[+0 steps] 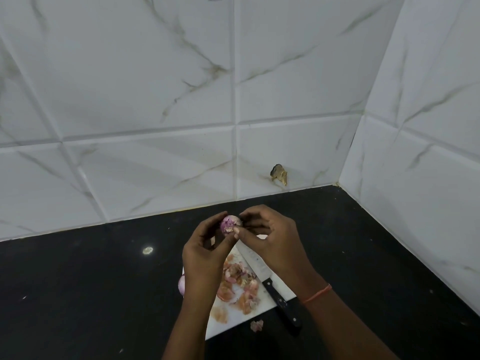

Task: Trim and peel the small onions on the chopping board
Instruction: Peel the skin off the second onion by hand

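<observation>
Above the far end of the chopping board (281,288), I see both hands raised off the surface with one small onion (230,224) held between them. My left hand (205,258) curls its fingers round the onion from below and to the left, cupping it. My right hand (265,240) comes in from the right, and its thumb and fingertips pinch at a flap of loose skin on the onion's near side. So the onion sits just left of the right fingertips, touching them, and I judge the next pull should go rightward and toward me, away from the cupping hand. I cannot tell its long axis (it looks nearly round from here).

On the board lie a heap of peelings (239,281) and a knife (270,279), blade pointing away from me, handle hanging over the near edge. Another onion (181,284) peeps out at the board's left edge, mostly hidden by my left wrist. Much of the board lies under my forearms.
</observation>
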`<state>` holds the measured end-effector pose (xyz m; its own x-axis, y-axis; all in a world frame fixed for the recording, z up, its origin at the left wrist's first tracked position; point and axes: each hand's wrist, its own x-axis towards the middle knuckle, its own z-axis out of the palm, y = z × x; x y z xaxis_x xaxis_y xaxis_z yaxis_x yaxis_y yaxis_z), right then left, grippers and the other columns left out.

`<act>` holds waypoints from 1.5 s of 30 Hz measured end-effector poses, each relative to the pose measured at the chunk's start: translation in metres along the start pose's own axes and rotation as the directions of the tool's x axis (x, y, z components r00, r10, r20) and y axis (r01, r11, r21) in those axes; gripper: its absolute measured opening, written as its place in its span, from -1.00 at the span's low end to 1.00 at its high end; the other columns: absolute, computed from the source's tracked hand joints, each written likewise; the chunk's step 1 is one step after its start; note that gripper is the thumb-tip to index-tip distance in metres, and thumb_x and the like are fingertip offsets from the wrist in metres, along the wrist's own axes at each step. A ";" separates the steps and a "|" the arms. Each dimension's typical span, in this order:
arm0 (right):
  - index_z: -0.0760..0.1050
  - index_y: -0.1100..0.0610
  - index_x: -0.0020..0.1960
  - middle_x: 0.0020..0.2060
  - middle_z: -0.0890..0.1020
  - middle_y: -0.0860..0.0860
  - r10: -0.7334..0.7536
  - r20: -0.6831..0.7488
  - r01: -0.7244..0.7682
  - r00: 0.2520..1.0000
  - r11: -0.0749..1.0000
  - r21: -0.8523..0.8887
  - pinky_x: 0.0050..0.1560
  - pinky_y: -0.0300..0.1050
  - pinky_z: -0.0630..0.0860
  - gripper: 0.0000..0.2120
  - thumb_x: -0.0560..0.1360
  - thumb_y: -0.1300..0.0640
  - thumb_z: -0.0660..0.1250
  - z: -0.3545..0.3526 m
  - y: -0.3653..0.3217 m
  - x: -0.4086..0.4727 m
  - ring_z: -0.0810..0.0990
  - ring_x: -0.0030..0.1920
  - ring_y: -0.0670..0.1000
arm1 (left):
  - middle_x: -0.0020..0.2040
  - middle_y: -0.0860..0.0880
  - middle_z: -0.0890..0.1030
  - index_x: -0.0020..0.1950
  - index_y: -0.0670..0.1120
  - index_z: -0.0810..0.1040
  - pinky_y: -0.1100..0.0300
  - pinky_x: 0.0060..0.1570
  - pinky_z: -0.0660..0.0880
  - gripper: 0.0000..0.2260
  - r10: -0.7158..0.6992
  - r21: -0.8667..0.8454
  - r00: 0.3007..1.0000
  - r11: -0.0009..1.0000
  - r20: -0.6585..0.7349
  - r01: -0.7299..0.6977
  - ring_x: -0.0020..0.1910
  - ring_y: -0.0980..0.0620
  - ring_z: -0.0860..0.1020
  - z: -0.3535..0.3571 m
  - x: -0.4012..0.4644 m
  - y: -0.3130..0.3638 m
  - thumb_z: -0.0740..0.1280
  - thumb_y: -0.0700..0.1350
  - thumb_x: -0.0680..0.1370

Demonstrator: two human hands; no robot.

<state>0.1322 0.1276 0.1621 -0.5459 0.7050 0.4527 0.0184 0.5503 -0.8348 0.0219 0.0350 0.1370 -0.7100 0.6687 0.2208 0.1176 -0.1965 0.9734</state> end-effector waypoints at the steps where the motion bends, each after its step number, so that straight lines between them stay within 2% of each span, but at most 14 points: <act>1: 0.61 0.15 0.03 -0.11 0.68 -0.07 -0.002 0.002 0.002 1.000 1.000 0.000 -0.07 -0.29 0.60 -0.80 0.43 0.23 0.50 0.000 0.000 0.000 0.68 -0.09 -0.15 | 0.08 0.10 0.70 0.18 0.00 0.65 0.13 0.15 0.60 -0.62 0.019 0.030 1.000 0.999 -0.008 -0.019 0.13 0.15 0.64 0.000 0.000 -0.001 0.53 -0.28 0.42; 6: 0.63 0.19 -0.03 -0.16 0.68 -0.04 -0.032 -0.023 0.031 0.999 0.998 -0.060 -0.08 -0.22 0.63 -0.87 0.43 0.27 0.48 0.001 0.007 0.001 0.68 -0.13 -0.13 | 0.08 0.12 0.70 0.19 0.01 0.65 0.22 0.13 0.60 -0.59 0.083 0.129 0.996 0.988 -0.016 -0.080 0.13 0.18 0.63 0.003 -0.001 -0.004 0.56 -0.27 0.40; 11: 0.62 0.17 -0.05 -0.19 0.66 -0.06 -0.046 -0.020 0.044 0.999 0.993 -0.109 -0.11 -0.27 0.62 -0.92 0.47 0.29 0.43 0.001 0.011 0.001 0.66 -0.16 -0.16 | 0.09 0.10 0.69 0.20 -0.01 0.65 0.32 0.07 0.58 -0.59 0.087 0.118 0.996 0.989 -0.002 -0.086 0.11 0.21 0.63 0.002 -0.001 -0.003 0.58 -0.25 0.39; 15: 0.58 0.12 -0.04 -0.15 0.62 -0.08 -0.028 0.049 0.035 0.998 0.989 -0.147 -0.11 -0.28 0.59 -0.92 0.49 0.25 0.40 0.001 0.012 0.004 0.62 -0.11 -0.12 | 0.07 0.09 0.70 0.19 -0.02 0.65 0.39 0.01 0.56 -0.58 0.077 0.116 0.997 0.990 0.017 -0.079 0.09 0.21 0.64 -0.002 0.001 -0.005 0.58 -0.26 0.37; 18: 0.52 0.10 -0.02 -0.13 0.58 -0.07 -0.020 0.112 0.041 0.994 0.981 -0.188 -0.10 -0.21 0.57 -0.94 0.51 0.21 0.35 0.001 0.013 0.006 0.58 -0.10 -0.09 | 0.06 0.13 0.70 0.18 0.02 0.66 0.35 0.04 0.57 -0.58 0.083 0.121 0.996 0.989 0.033 -0.086 0.10 0.18 0.65 -0.005 0.003 -0.005 0.59 -0.24 0.36; 21: 0.49 0.09 -0.02 -0.13 0.56 -0.06 -0.009 0.115 0.031 0.993 0.981 -0.192 -0.12 -0.18 0.55 -0.96 0.54 0.20 0.31 -0.001 0.014 0.006 0.56 -0.11 -0.09 | 0.06 0.12 0.70 0.17 0.03 0.66 0.27 0.09 0.59 -0.58 0.065 0.070 0.997 0.995 0.052 -0.069 0.11 0.16 0.65 -0.007 0.003 -0.003 0.58 -0.26 0.37; 25: 0.51 0.08 -0.11 -0.23 0.59 -0.08 0.044 -0.028 -0.049 0.999 0.983 -0.175 -0.19 -0.26 0.55 -0.88 0.48 0.28 0.39 -0.004 0.019 0.005 0.59 -0.20 -0.12 | 0.08 0.08 0.71 0.17 0.02 0.65 0.13 0.15 0.59 -0.59 0.045 0.001 0.997 0.999 0.062 -0.046 0.14 0.12 0.65 -0.009 0.004 -0.002 0.56 -0.29 0.38; 28: 0.57 0.07 -0.09 -0.21 0.63 -0.10 0.054 -0.114 -0.070 0.992 0.988 -0.137 -0.14 -0.19 0.61 -0.80 0.46 0.36 0.39 -0.008 0.021 0.005 0.64 -0.18 -0.12 | 0.08 0.06 0.71 0.16 0.00 0.66 0.04 0.17 0.60 -0.59 0.036 -0.012 0.998 0.999 0.049 -0.035 0.14 0.10 0.65 -0.009 0.004 -0.003 0.56 -0.31 0.37; 31: 0.63 0.11 0.04 -0.10 0.67 -0.11 0.022 -0.031 -0.024 0.999 0.999 -0.047 -0.05 -0.26 0.60 -0.84 0.50 0.29 0.39 -0.008 0.013 0.004 0.65 -0.07 -0.15 | 0.06 0.08 0.71 0.15 0.00 0.66 0.02 0.15 0.62 -0.60 0.045 0.031 0.999 0.998 0.025 -0.046 0.11 0.13 0.65 -0.008 0.004 -0.004 0.58 -0.29 0.37; 33: 0.64 0.14 0.03 -0.11 0.68 -0.09 -0.009 0.007 0.009 1.000 0.999 -0.045 -0.08 -0.31 0.59 -0.85 0.47 0.23 0.45 -0.005 0.009 0.003 0.65 -0.08 -0.16 | 0.05 0.10 0.71 0.15 0.01 0.67 0.03 0.12 0.63 -0.60 0.066 0.074 0.998 0.995 0.000 -0.065 0.10 0.15 0.65 -0.006 0.005 -0.005 0.59 -0.25 0.36; 37: 0.65 0.15 -0.03 -0.16 0.67 -0.07 -0.101 0.013 0.101 0.995 0.984 -0.146 -0.11 -0.25 0.61 -0.91 0.46 0.23 0.46 0.000 0.012 0.004 0.65 -0.13 -0.14 | 0.05 0.10 0.70 0.15 0.03 0.67 0.04 0.10 0.64 -0.58 0.106 0.158 0.993 0.983 -0.045 -0.098 0.09 0.16 0.65 -0.004 0.004 -0.005 0.61 -0.20 0.34; 40: 0.63 0.15 -0.05 -0.16 0.65 -0.06 -0.114 0.024 0.117 0.993 0.975 -0.189 -0.12 -0.15 0.62 -0.93 0.46 0.22 0.45 0.002 0.014 0.006 0.64 -0.15 -0.11 | 0.06 0.10 0.69 0.16 0.01 0.66 0.03 0.09 0.64 -0.58 0.144 0.217 0.988 0.968 -0.056 -0.129 0.08 0.17 0.64 -0.004 0.004 -0.004 0.62 -0.19 0.34; 45: 0.51 0.02 0.00 -0.09 0.53 -0.17 -0.098 0.157 0.144 0.983 0.938 -0.316 -0.11 -0.14 0.57 -0.93 0.52 0.09 0.33 0.001 0.015 0.007 0.56 -0.09 -0.14 | 0.05 0.10 0.68 0.15 0.02 0.66 0.07 0.05 0.65 -0.58 0.156 0.230 0.987 0.963 -0.050 -0.140 0.07 0.14 0.65 -0.004 0.004 -0.004 0.62 -0.20 0.33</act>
<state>0.1277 0.1409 0.1524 -0.6696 0.5688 0.4776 0.2036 0.7590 -0.6185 0.0159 0.0355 0.1334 -0.7171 0.5929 0.3663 0.3725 -0.1180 0.9205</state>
